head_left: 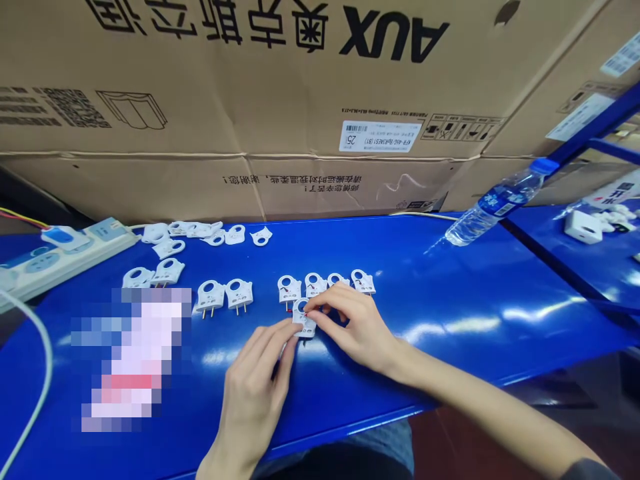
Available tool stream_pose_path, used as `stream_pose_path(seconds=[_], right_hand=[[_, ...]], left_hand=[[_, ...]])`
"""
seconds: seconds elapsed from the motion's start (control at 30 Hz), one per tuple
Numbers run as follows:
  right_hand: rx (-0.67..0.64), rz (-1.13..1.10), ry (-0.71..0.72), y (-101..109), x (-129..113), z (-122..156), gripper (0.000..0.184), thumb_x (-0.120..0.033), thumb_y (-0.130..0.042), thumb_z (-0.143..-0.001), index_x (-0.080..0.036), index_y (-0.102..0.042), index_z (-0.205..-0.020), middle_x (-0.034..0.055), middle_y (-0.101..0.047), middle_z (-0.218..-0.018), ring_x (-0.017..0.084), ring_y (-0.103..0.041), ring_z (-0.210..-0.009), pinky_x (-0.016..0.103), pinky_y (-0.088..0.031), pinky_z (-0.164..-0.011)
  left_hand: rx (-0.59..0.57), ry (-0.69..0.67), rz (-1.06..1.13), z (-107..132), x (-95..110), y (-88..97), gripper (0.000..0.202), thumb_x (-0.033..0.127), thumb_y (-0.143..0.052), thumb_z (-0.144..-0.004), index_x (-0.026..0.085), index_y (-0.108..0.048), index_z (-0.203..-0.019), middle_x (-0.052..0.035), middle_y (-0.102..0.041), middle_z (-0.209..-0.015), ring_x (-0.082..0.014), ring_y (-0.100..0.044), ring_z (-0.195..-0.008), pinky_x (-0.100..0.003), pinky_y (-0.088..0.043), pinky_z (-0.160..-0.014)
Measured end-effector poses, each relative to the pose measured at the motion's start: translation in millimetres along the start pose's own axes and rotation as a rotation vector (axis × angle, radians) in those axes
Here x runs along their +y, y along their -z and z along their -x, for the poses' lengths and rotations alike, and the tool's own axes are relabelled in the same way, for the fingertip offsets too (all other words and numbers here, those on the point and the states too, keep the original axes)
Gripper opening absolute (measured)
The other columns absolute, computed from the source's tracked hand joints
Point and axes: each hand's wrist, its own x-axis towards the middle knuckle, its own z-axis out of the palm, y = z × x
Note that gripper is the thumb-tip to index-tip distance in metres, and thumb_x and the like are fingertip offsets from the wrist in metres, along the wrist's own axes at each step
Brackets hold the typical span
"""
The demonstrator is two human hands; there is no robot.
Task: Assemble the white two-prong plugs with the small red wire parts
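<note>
Both my hands meet over one small white plug piece (303, 319) on the blue table (450, 300). My left hand (255, 387) pinches its lower end with thumb and fingers. Fingers of my right hand (353, 327) are closed on its upper part. Just behind it stands a row of several white plug pieces (325, 285). Two more white plugs with metal pins (225, 295) lie to the left.
More white plug pieces (200, 233) lie scattered at the back left near a white power strip (60, 253). A big cardboard box (300, 100) walls the back. A water bottle (495, 203) lies at the right. A blurred patch (133, 360) covers the front left.
</note>
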Motion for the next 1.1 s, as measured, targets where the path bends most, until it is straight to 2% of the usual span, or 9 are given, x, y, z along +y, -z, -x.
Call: stream_pose_path(seconds=[0.27, 0.57, 0.7, 0.83, 0.97, 1.1], right_hand=[[-0.020, 0.017, 0.087, -3, 1, 2, 0.007, -0.020, -0.065, -0.102, -0.021, -0.071, -0.105, 0.0020, -0.078, -0.100, 0.018, -0.069, -0.091, 0.035, -0.055, -0.088], [-0.021, 0.059, 0.089, -4, 4, 4, 0.011, -0.025, -0.060, -0.105, -0.023, -0.070, -0.109, 0.0051, -0.072, -0.104, 0.020, -0.067, -0.098, 0.036, -0.056, -0.087], [-0.006, 0.098, 0.065, -1, 3, 2, 0.014, -0.022, -0.056, -0.106, -0.021, -0.069, -0.111, 0.0063, -0.071, -0.106, 0.020, -0.067, -0.099, 0.036, -0.056, -0.087], [-0.006, 0.144, 0.058, 2, 2, 1, 0.015, -0.017, -0.056, -0.104, -0.021, -0.069, -0.111, 0.0072, -0.070, -0.107, 0.021, -0.067, -0.100, 0.036, -0.057, -0.087], [-0.042, 0.266, 0.074, 3, 4, 1, 0.016, -0.016, -0.055, -0.103, -0.019, -0.069, -0.111, 0.0079, -0.070, -0.107, 0.020, -0.066, -0.097, 0.034, -0.056, -0.082], [-0.101, 0.417, 0.100, 3, 6, 1, 0.018, -0.016, -0.053, -0.104, -0.017, -0.070, -0.109, 0.0086, -0.070, -0.106, 0.020, -0.064, -0.094, 0.032, -0.054, -0.078]], left_hand=[[0.015, -0.037, 0.028, 1, -2, -1.5, 0.032, 0.013, -0.060, -0.099, 0.027, -0.063, -0.128, -0.0033, -0.076, -0.119, -0.0189, -0.071, -0.105, -0.037, -0.056, -0.096], [0.035, -0.062, 0.063, -1, 1, 0.3, 0.033, 0.011, -0.060, -0.099, 0.026, -0.064, -0.129, -0.0024, -0.076, -0.117, -0.0171, -0.070, -0.103, -0.033, -0.055, -0.093], [0.039, -0.010, 0.048, -1, 2, 0.9, 0.029, 0.013, -0.059, -0.100, 0.026, -0.064, -0.125, -0.0026, -0.076, -0.115, -0.0185, -0.071, -0.103, -0.035, -0.054, -0.094], [0.054, 0.056, 0.012, 1, 0, 1.1, 0.025, 0.019, -0.058, -0.101, 0.026, -0.064, -0.124, -0.0023, -0.076, -0.112, -0.0193, -0.071, -0.101, -0.033, -0.055, -0.090], [0.111, 0.197, -0.078, 1, -4, 3.2, 0.021, 0.027, -0.056, -0.103, 0.027, -0.066, -0.122, -0.0034, -0.075, -0.110, -0.0215, -0.070, -0.100, -0.035, -0.056, -0.085], [0.159, 0.295, -0.185, -2, -8, 7.6, 0.022, 0.033, -0.052, -0.104, 0.025, -0.066, -0.118, -0.0062, -0.075, -0.108, -0.0252, -0.069, -0.100, -0.040, -0.054, -0.087]])
